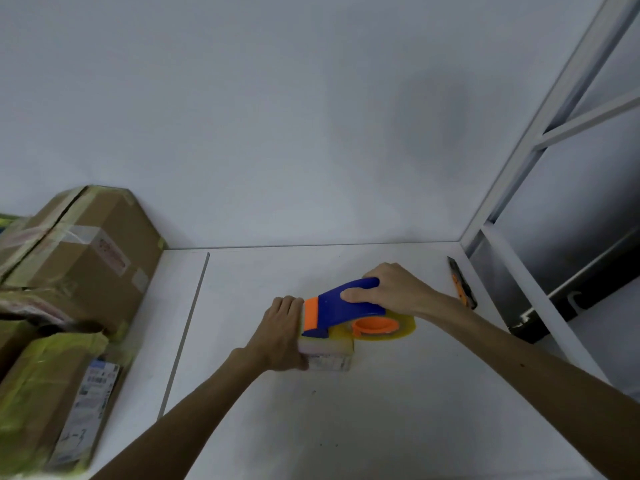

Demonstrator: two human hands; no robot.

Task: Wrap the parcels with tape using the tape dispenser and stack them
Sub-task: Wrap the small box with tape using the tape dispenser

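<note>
So we're gripping the tape dispenser point(346, 308) with our right hand point(391, 289), left hand point(282, 336) clutching the small parcel point(327, 355) mid-frame on the counter point(381, 410).

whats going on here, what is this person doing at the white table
A person is taping a small pale box-shaped parcel on the white table. Their left hand grips the parcel's left end, while the right hand grips the blue and orange tape dispenser resting on the parcel's top. A pile of taped brown cardboard boxes sits at the left, and an orange and black utility knife lies near the table's right edge.
</note>
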